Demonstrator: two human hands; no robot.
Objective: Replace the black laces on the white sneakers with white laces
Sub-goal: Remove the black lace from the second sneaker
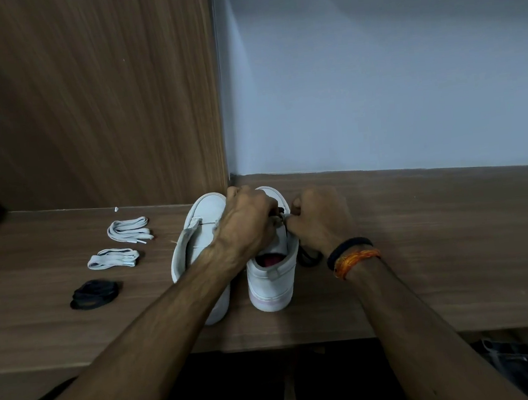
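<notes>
Sneakers stand side by side on the table [424, 248], toes to the wall. Your left hand [249, 224] and right hand [320, 223] both pinch the black lace [307, 257] over the right sneaker [272, 280]. Left sneaker [192, 240] is unlaced; two white laces [129, 230] and a black bundle [95, 293] lie to its left.

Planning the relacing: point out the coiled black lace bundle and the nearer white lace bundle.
Coiled black lace bundle [95, 293], head view, middle of the coil.
Nearer folded white lace bundle [113, 259], head view, centre of the folds.
</notes>
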